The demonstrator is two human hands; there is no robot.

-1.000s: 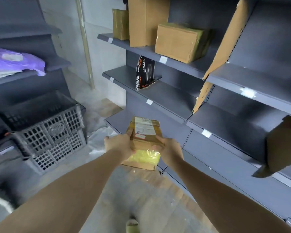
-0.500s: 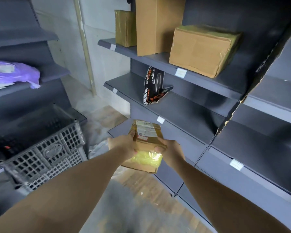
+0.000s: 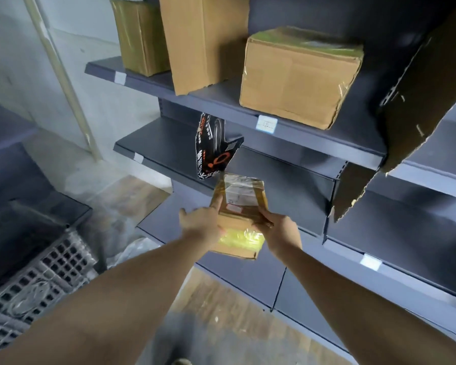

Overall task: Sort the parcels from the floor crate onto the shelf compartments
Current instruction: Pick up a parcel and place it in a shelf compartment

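A small brown parcel (image 3: 241, 204) with a white label and yellow tape is held in the air between both hands, just in front of the middle shelf (image 3: 166, 151). My left hand (image 3: 202, 223) holds its left side, one finger stretched up along the top face. My right hand (image 3: 279, 229) grips its right edge. The grey floor crate (image 3: 42, 275) stands at the lower left.
The top shelf carries a taped parcel (image 3: 140, 35), a tall carton (image 3: 203, 40) and a wide box (image 3: 298, 75). A black-and-orange packet (image 3: 213, 148) leans on the middle shelf. Torn cardboard dividers (image 3: 416, 96) hang at the right. A clear plastic bag (image 3: 134, 248) lies on the floor.
Both hands have carried the parcel up and toward the shelves; the view has come closer to the shelf unit. My left hand's finger now lies stretched along the parcel's top.
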